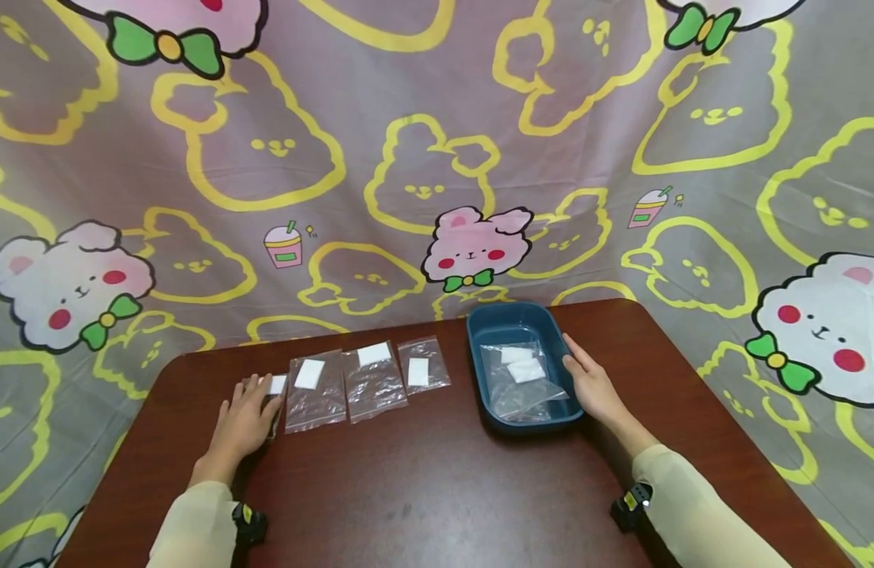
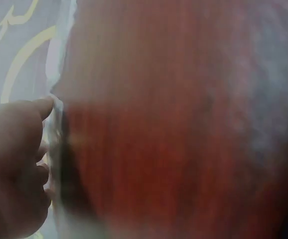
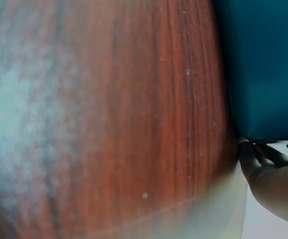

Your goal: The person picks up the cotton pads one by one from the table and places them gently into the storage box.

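In the head view my left hand [image 1: 244, 418] rests over a clear zip bag with a white rectangular piece [image 1: 277, 385], at the left end of a row. Its palm and fingers hide most of that bag. To its right lie three more clear bags: one bag [image 1: 316, 406], a middle bag [image 1: 375, 390] and a smaller bag [image 1: 435, 371], each with a white piece. My right hand [image 1: 595, 386] touches the right side of a dark blue plastic bin [image 1: 479, 371] with extended fingers. Inside the bin lie clear bags [image 1: 518, 394] with white pieces.
A reddish-brown wooden table [image 1: 408, 497] carries everything. Behind it and at both sides hangs a cartoon-print cloth [image 1: 380, 276]. Dark wrist cameras are strapped at both sleeves. The left wrist view is blurred.
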A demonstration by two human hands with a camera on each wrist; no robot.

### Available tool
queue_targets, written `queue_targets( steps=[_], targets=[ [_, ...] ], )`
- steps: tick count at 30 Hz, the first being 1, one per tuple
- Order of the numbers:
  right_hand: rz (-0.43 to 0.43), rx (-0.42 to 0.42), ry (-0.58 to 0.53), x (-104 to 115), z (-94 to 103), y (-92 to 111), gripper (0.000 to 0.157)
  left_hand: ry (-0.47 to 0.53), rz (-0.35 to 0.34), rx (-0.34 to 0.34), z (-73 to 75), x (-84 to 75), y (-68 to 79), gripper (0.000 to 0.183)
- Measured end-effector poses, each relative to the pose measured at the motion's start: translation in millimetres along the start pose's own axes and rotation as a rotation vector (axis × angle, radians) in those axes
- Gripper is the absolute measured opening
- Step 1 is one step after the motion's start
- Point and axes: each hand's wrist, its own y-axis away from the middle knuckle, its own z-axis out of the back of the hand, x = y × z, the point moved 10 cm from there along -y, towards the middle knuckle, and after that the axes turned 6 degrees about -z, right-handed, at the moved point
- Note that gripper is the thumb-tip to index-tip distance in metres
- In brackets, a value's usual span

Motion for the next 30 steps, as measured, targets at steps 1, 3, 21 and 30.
queue_targets(
  steps=[1, 3, 21, 30],
  targets=[
    [-0.002, 0.0, 0.002, -0.4, -0.2, 0.1, 0.056, 0.001, 0.001, 0.003, -1.5, 1.1, 1.0, 0.063],
    [-0.003, -0.001, 0.003, -1.0, -0.1, 0.2, 0.056, 0.005, 0.001, 0.008, -3.8, 2.8, 2.3, 0.063],
    [0.005, -0.005, -0.009, 0.5, 1.9, -0.2, 0.056, 0.034, -0.005, -0.053, -7.2, 2.8, 3.8, 0.056],
    [0.01, -0.019, -0.022, 0.4, 1.3, 1.0, 0.054, 0.05, -0.006, -0.075, -5.6, 4.2, 2.7, 0.052]
  ],
)
